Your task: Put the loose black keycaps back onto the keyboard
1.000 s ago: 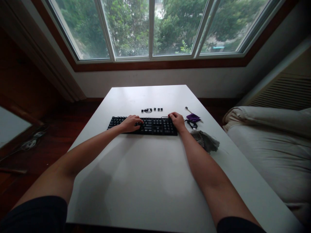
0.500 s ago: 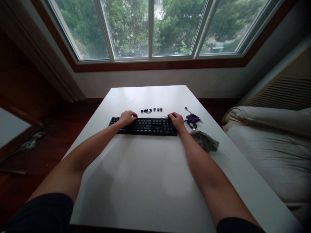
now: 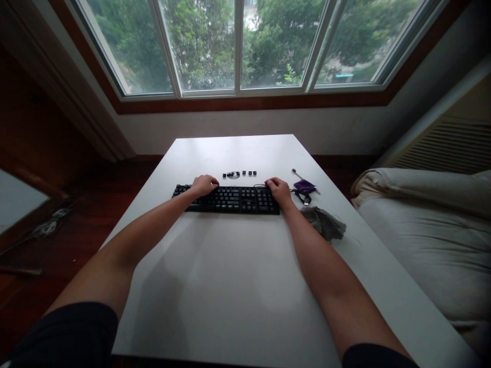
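Note:
A black full-size keyboard (image 3: pixel 230 199) lies lengthwise across the white table. My left hand (image 3: pixel 204 185) rests over its back left part, the fingers bent and pressed together by the top row; whatever they pinch is too small to make out. At the back right corner, my right hand (image 3: pixel 279 191) is closed, with thumb and fingertips together. A thin dark wire-like piece (image 3: pixel 259 185) shows just left of those fingertips. Behind the keyboard sit several loose black keycaps (image 3: pixel 250 173) in a row, beside a small wire-looped item (image 3: pixel 233 175).
Right of the keyboard lie a purple cloth (image 3: pixel 304 186), a thin brush-like stick (image 3: pixel 296 174), a black cable end (image 3: pixel 306 200) and a crumpled grey rag (image 3: pixel 326 225). A cream sofa (image 3: pixel 418 230) stands beside the white table (image 3: pixel 238 286), and a window is beyond it.
My left hand has shifted slightly to the right along the keyboard's back edge. My right hand and the loose items stay where they were.

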